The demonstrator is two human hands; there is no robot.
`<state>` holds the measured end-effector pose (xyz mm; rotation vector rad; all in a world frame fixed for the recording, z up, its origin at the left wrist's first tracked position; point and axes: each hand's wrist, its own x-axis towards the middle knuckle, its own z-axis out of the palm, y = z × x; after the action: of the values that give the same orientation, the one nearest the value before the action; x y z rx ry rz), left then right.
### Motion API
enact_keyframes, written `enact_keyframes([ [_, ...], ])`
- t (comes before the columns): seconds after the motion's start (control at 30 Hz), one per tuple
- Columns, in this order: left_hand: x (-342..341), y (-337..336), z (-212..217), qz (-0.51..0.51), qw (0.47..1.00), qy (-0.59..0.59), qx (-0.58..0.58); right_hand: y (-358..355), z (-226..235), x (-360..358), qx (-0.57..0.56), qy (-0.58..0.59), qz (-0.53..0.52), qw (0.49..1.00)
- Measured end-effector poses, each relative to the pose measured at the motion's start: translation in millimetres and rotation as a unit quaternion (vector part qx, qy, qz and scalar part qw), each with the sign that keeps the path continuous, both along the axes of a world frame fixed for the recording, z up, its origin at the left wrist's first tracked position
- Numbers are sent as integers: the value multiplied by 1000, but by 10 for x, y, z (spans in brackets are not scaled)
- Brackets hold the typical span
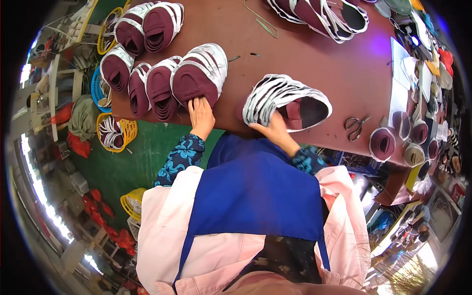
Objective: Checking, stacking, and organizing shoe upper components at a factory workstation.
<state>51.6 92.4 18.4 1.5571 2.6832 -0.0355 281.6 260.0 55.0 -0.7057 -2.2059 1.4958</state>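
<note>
Head view: left hand [201,114] lies flat, fingers spread, pressing the near end of a maroon shoe-upper stack [196,76] at the brown table's [314,59] near edge. Right hand [273,129] curls around a second, white-edged stack [287,101] just right of the first. Scissors [355,127] lie further right.

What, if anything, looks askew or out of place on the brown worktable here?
Nothing looks damaged or spilled. The left hand rests on an upright stack of maroon shoe uppers with white trim, while the stack under the right hand lies tipped on its side and fanned out, unlike the standing ones on the brown worktable.
</note>
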Motion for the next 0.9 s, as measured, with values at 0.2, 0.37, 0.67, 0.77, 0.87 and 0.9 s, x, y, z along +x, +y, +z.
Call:
enact_keyframes([
  [0.2, 13, 65, -78, 5, 999, 50, -1, -290, -162, -724, -43, -333, -205, 919],
  [0.37, -30, -42, -39, -28, 997, 64, -16, -429, -338, -820, 28, -345, -257, 902],
  [0.67, -272, -49, -202, -96, 994, -30, 46, -422, -822, -213, -73, -178, -324, 926],
  [0.77, -364, -111, -220, -110, 992, -5, 57, -380, -129, 143, -121, -47, -324, 937],
  [0.87, -368, -73, -317, -106, 994, 20, 33, -182, 104, 579, -150, 10, -353, 924],
  [0.9, -374, -60, -347, -102, 994, 29, 31, -59, 198, 746, -153, -15, -362, 919],
])
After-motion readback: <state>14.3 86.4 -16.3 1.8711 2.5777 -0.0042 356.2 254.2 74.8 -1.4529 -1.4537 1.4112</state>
